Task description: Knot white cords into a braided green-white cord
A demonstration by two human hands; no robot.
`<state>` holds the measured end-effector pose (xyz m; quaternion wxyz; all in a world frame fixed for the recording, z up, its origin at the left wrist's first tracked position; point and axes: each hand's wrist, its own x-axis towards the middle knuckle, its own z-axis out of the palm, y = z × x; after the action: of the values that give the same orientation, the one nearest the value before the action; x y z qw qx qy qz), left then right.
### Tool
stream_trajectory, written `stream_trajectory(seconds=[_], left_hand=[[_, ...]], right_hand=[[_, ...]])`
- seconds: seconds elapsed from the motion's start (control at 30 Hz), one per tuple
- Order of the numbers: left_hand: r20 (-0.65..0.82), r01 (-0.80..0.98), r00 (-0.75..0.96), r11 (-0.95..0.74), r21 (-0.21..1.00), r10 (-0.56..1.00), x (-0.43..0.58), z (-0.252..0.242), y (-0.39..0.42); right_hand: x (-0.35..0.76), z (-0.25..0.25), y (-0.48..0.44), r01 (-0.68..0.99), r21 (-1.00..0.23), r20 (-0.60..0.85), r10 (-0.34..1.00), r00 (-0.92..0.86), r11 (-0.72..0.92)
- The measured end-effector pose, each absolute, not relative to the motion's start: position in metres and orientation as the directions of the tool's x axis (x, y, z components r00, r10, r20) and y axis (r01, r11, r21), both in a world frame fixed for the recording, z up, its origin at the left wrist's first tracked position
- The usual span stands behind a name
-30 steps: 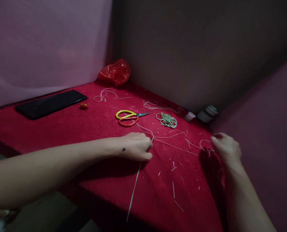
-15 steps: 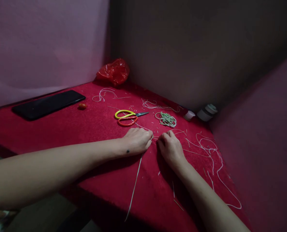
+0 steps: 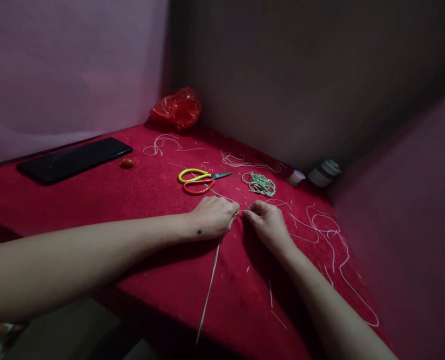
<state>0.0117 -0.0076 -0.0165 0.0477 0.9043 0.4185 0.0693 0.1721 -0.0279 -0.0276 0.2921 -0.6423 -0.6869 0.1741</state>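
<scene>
My left hand [image 3: 217, 216] rests on the red cloth with its fingers closed round a thin pale cord [image 3: 209, 295], whose long end trails toward the table's front edge. Close by on the right, my right hand [image 3: 268, 222] pinches a short stretch of the same pale cord between thumb and forefinger. Only a small gap parts the two hands. Just beyond them lie scissors [image 3: 200, 181] with one yellow and one red handle, blades pointing right. A small heap of green and white braided cord [image 3: 260, 184] sits behind my right hand.
Loose pale strings [image 3: 329, 232] spread over the right side of the red tablecloth [image 3: 151, 190]. A black phone [image 3: 74, 159] and a small orange-brown object [image 3: 127, 163] lie left. At the back are a red plastic bag [image 3: 177, 109], a small white cup [image 3: 296, 177] and a white container [image 3: 324, 173].
My right hand has turned slightly and its thumb and forefinger now show in a pinch near my left fingers. My left hand has hardly moved. The view has shifted a little.
</scene>
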Motion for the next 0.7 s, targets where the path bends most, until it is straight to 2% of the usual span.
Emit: stream_trajectory(seconds=[0.1, 0.2, 0.33, 0.5, 0.6, 0.7], left_hand=[[0.092, 0.742, 0.647, -0.653, 0.153, 0.757, 0.013, -0.017, -0.005], [0.103, 0.74, 0.646, -0.654, 0.158, 0.756, 0.013, -0.019, -0.003], [0.111, 0.736, 0.64, -0.648, 0.196, 0.76, 0.012, -0.021, -0.003], [0.105, 0.735, 0.619, -0.622, 0.271, 0.778, 0.01, -0.019, -0.001], [0.094, 0.67, 0.64, -0.613, 0.418, 0.763, 0.006, -0.014, 0.001], [-0.002, 0.566, 0.641, -0.47, 0.677, 0.768, 0.003, -0.011, 0.003]], right_hand=[[0.169, -0.027, -0.029, 0.882, -0.459, 0.23, 0.973, 0.004, 0.105], [0.166, -0.027, -0.031, 0.918, -0.389, 0.25, 0.968, 0.02, 0.081], [0.167, -0.027, -0.032, 0.919, -0.388, 0.232, 0.972, 0.02, 0.074], [0.172, -0.024, -0.038, 0.886, -0.454, 0.179, 0.984, -0.01, 0.091], [0.176, -0.024, -0.043, 0.852, -0.511, 0.149, 0.988, -0.047, 0.118], [0.178, -0.024, -0.045, 0.788, -0.605, 0.117, 0.992, -0.05, 0.111]])
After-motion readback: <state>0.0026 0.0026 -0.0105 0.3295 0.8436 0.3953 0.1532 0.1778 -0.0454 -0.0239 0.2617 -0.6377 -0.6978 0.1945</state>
